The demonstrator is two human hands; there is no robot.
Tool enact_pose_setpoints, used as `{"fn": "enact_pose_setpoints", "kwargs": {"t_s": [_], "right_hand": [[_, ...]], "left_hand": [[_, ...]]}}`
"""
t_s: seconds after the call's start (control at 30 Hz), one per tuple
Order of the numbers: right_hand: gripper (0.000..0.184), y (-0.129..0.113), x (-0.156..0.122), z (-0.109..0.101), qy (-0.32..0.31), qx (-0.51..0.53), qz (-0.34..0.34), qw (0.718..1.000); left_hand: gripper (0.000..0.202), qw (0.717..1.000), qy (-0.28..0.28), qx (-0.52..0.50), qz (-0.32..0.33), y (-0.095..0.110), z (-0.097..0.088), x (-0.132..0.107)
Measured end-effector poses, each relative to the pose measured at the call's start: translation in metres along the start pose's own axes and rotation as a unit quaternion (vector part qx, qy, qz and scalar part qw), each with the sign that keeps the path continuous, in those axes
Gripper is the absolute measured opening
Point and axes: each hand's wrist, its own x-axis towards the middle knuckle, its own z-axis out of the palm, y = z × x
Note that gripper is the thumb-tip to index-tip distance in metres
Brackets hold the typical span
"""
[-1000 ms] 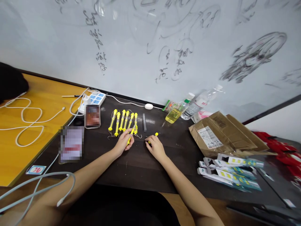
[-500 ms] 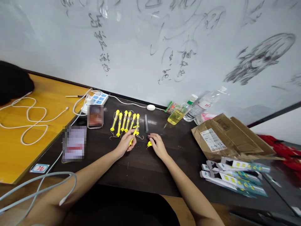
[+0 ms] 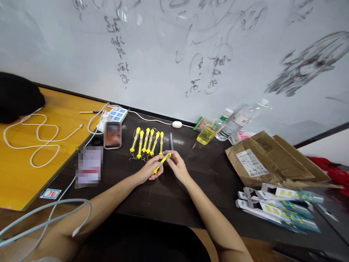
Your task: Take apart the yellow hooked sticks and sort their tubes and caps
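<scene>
One slim, tubular, yellow-and-clear device (image 3: 163, 159) was gripped, tilted, in the left hand (image 3: 152, 169); the right hand (image 3: 176, 166), close by, pinched its far end. Six slim yellow-ended tubes (image 3: 145, 140) lay beyond the left hand; one clear, straight tube (image 3: 171, 140) lay just beyond the right.

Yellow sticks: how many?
7: six yellow sticks lie in a row on the table; the seventh stick is in the left hand, right hand at its far end. Others may be hidden.
</scene>
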Motion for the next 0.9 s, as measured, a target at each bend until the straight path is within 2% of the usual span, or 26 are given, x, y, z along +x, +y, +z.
{"fn": "enact_pose_setpoints", "kwargs": {"t_s": [0.1,0.27,0.47,0.7,0.9], "right_hand": [[0.022,0.0,-0.001,0.002,0.009,0.033,0.029,0.999],[0.027,-0.001,-0.011,-0.002,0.023,-0.008,0.058,0.998],[0.022,-0.006,-0.016,0.004,0.005,-0.038,0.027,0.999],[0.013,-0.007,-0.019,0.004,0.0,-0.067,-0.004,0.998],[0.012,-0.003,-0.02,0.003,-0.007,-0.082,0.01,0.997]], "left_hand": [[0.038,1.0,0.003,-0.003,-0.009,-0.001,-0.002,0.001],[0.031,1.0,-0.004,0.014,0.011,-0.007,-0.006,0.005],[0.036,0.994,-0.029,0.101,0.032,-0.013,-0.01,0.009],[0.036,0.992,-0.033,0.113,0.047,-0.011,-0.013,0.009],[0.03,0.987,0.002,0.138,0.077,-0.005,-0.01,0.007]]}}
